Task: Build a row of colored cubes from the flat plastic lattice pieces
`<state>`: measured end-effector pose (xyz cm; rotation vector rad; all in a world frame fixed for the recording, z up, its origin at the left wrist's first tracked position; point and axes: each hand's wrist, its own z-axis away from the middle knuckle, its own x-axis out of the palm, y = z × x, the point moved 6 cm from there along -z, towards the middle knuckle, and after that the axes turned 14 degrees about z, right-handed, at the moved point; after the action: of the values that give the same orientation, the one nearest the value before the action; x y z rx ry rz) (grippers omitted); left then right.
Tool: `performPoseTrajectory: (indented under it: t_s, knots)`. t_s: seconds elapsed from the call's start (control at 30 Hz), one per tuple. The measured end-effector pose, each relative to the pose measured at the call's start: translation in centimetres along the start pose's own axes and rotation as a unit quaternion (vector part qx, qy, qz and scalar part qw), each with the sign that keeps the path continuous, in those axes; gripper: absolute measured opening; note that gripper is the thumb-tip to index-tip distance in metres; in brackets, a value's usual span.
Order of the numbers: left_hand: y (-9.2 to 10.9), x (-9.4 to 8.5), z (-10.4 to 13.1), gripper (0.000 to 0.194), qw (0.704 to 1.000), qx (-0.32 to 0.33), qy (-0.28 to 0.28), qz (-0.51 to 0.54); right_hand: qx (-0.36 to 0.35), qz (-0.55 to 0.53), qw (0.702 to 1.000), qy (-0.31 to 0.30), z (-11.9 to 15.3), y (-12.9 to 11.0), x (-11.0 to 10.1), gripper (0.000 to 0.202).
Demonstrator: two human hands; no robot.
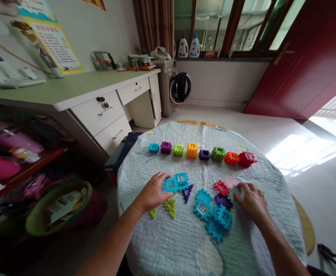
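Observation:
My left hand point(154, 193) is closed on joined blue building tiles point(172, 184), one of which has a white window grid. Just beyond its fingers lies a purple triangle piece point(188, 193), and lime triangle pieces point(170, 208) lie below the hand. My right hand point(251, 201) rests at the cloth with fingers apart and nothing in it. Beside its fingertips are a purple tile point(224, 201) and a red tile point(221, 188). A heap of loose blue tiles point(216, 222) sits between the hands, one with a white window.
Across the far part of the cloth-covered round table point(185, 245) runs a row of coloured cubes, from a blue cube point(154, 148) to a red block point(247, 159). A desk point(93, 82) stands left, a bin point(61, 207) at lower left, a washing machine point(166, 82) behind.

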<state>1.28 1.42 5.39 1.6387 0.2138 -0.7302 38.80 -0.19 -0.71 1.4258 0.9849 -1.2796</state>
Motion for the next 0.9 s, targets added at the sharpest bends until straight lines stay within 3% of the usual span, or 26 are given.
performPoseTrajectory:
  t_s: [0.07, 0.2, 0.3, 0.4, 0.53, 0.7, 0.9]
  knots:
    - [-1.2, -0.2, -0.9, 0.049, 0.999, -0.002, 0.033, -0.038, 0.0, 0.0, 1.0, -0.004, 0.0, 0.0, 0.0, 0.044]
    - [-3.0, 0.3, -2.1, 0.062, 0.988, -0.048, 0.045, -0.139, 0.0, -0.001, 1.0, -0.007, 0.0, -0.1, 0.0, 0.044]
    - [-1.8, 1.6, -3.0, 0.066, 0.987, -0.007, 0.021, -0.159, 0.0, 0.002, 1.0, -0.002, 0.0, -0.1, 0.0, 0.043]
    - [0.1, 3.3, -4.0, 0.051, 0.986, 0.038, -0.041, -0.16, 0.0, 0.0, 1.0, -0.002, -0.1, 0.0, 0.1, 0.043]
    - [0.9, 4.2, -5.1, 0.028, 0.98, 0.017, -0.08, -0.181, -0.003, -0.003, 1.0, 0.003, -0.1, 0.1, 0.2, 0.042]
    - [0.7, 3.1, -6.3, 0.024, 0.982, -0.001, -0.057, -0.181, 0.002, 0.0, 1.0, 0.006, -0.1, 0.0, 0.2, 0.041]
    - [-1.2, 1.3, -8.3, 0.031, 0.979, -0.042, -0.002, -0.2, 0.001, -0.005, 1.0, 0.012, -0.1, 0.1, 0.4, 0.041]
